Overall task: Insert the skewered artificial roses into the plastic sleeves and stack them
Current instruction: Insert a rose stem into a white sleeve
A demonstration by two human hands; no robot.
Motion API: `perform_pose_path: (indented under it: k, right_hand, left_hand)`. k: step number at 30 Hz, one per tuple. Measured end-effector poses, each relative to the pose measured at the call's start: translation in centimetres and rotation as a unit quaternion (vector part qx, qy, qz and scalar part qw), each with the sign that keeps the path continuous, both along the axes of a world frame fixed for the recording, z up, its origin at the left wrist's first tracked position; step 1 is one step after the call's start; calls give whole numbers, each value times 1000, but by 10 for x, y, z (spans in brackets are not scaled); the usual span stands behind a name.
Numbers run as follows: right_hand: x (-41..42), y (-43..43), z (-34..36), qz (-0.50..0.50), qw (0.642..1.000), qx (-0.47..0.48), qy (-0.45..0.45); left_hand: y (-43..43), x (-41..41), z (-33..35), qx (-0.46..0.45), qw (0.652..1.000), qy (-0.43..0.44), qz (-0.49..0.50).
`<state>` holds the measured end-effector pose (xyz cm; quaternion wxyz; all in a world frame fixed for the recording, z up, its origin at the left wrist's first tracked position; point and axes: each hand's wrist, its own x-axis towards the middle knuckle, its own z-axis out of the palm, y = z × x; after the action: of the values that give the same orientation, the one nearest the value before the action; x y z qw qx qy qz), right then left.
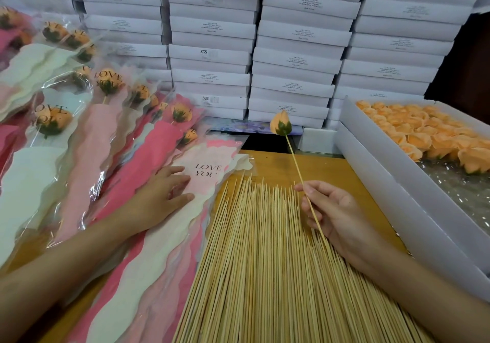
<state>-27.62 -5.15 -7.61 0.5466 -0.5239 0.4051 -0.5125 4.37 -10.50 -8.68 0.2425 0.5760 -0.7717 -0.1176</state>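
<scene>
Skewered rose (281, 124): peach bloom with a green calyx on a thin bamboo stick. It is held in the air above the far edge of the tabletop (352, 175), bloom away from you and tilted slightly left.

Right hand (336, 215): pinches the lower part of the stick between thumb and fingertips, with the other fingers loosely curled. The stick's tail runs back across your palm.

Left hand (161, 194): flat, fingers straight, pressing on the top plastic sleeve (209, 169), the one printed "LOVE YOU". It grips nothing. That sleeve lies on a fanned pile of empty sleeves, and I cannot tell whether its mouth is parted.

Around this:
- Loose skewers (265, 257) are spread under your right wrist.
- A white box (376, 172) of peach blooms sits on the right.
- Finished sleeved roses (53, 121) are stacked on the left.
- Flat white cartons (291, 58) are walled up behind.

Judgement: the rose is ready but not yet entered.

Risks from here:
- The films cling, so your flat hand may slide or lift two sleeves at once.
- The stick's tip could go between layers instead of inside, or prick the film if you drive it in at an angle.
- The bloom may catch at the sleeve mouth and twist on its stick, since the low pinch gives little control over the head.
- Your right forearm could scatter the loose skewers as it crosses.
</scene>
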Motion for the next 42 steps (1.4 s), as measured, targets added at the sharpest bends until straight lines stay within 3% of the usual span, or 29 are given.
perform_pose_path:
  k: [4,15,24,34,39,42]
  right_hand:
    - [0,0,0,-2,1000,1,4]
    - [-1,0,0,-17,1000,-15,-3]
    - [-1,1,0,-23,1000,-15,4]
    - [0,3,2,-34,999,-13,13]
    - [1,4,3,-50,998,-23,17]
    - [1,3,3,-57,998,-22,19]
  left_hand:
    - [2,0,2,1,999,-19,-30]
    - [7,2,9,25,998,64,5]
    - [7,3,9,113,964,239,20]
    - [8,5,15,86,965,245,29]
    - [10,-3,18,61,920,384,49]
    - [10,-4,20,62,912,400,60]
